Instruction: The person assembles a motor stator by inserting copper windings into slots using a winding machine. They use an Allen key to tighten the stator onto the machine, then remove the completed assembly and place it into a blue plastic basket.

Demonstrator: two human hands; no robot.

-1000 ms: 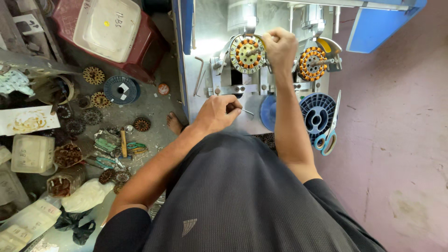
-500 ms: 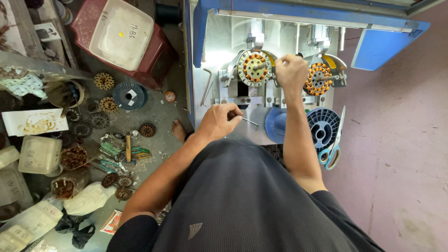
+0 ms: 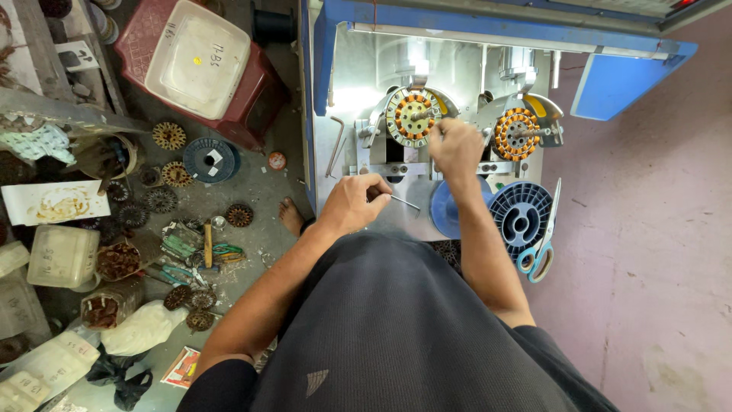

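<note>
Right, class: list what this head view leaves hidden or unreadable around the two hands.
- Right hand: fingers face away; what they grip is hidden.
- Left hand: its fist covers the thin metal tool handle.
- Blue spool: partly behind the right forearm.
- Left stator windings: too small to count.

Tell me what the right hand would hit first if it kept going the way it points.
The right hand reaches toward the machine; just ahead lies the left wound stator, which it probably meets first. Depth is unclear, and it may already touch it.
</note>
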